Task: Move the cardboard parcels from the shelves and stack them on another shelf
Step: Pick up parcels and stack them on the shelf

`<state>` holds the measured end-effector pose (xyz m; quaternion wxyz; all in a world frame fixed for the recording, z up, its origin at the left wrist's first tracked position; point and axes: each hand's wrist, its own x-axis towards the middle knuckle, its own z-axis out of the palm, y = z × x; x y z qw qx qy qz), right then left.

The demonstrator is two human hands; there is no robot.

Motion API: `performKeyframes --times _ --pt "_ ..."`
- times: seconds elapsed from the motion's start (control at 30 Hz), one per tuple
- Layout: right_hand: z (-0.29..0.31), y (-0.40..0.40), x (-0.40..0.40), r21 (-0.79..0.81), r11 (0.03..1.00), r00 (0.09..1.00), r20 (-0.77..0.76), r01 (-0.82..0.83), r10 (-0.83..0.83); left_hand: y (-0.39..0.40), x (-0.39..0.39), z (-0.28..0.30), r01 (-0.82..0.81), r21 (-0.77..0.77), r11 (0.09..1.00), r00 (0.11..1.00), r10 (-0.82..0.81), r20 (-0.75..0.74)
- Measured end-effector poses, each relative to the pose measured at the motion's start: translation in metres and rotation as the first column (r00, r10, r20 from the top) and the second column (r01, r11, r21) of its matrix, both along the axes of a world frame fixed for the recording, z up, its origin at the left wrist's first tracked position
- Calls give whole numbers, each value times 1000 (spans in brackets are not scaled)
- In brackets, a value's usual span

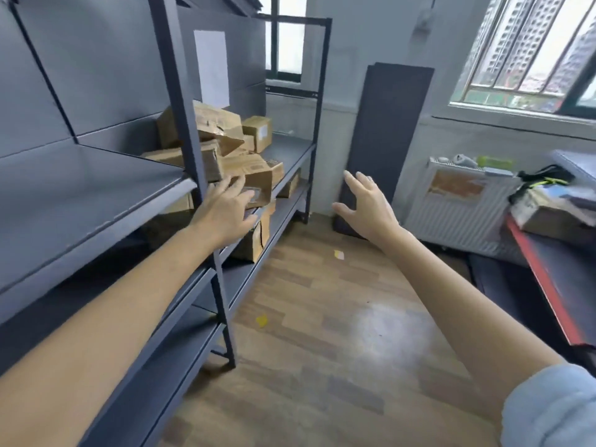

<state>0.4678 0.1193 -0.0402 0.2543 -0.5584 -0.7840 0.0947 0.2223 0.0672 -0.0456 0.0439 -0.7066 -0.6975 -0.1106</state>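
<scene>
Several brown cardboard parcels (225,146) lie heaped on the middle shelf of the far dark grey rack (290,153). More parcels (254,243) stand on the shelf below. My left hand (225,208) reaches out with fingers spread, just in front of the lowest parcel (258,179) of the heap; whether it touches is unclear. My right hand (367,204) hovers open in the air to the right of the rack, holding nothing. The nearer shelf (80,188) on my left is bare.
A dark panel (387,124) leans on the wall past the rack. A white radiator (461,208) stands under the window. At the right, a red-edged table (554,285) carries boxes and clutter. Yellow scraps (262,320) lie on the wooden floor.
</scene>
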Motion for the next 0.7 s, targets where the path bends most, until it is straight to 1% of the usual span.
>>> performKeyframes --times 0.17,0.3,0.5,0.7 --pt "-33 41 63 -86 995 999 1 53 -53 49 55 -34 -1 -122 992 1000 3 21" --pt "-51 80 78 -144 988 998 -8 62 -63 88 80 -54 12 -180 984 999 -5 37" --pt "-62 162 59 -168 986 1000 -9 23 -25 177 69 -64 -32 -180 983 999 39 32" --pt "-68 270 10 -159 987 999 34 -18 24 283 19 -74 -119 -159 980 984 138 111"
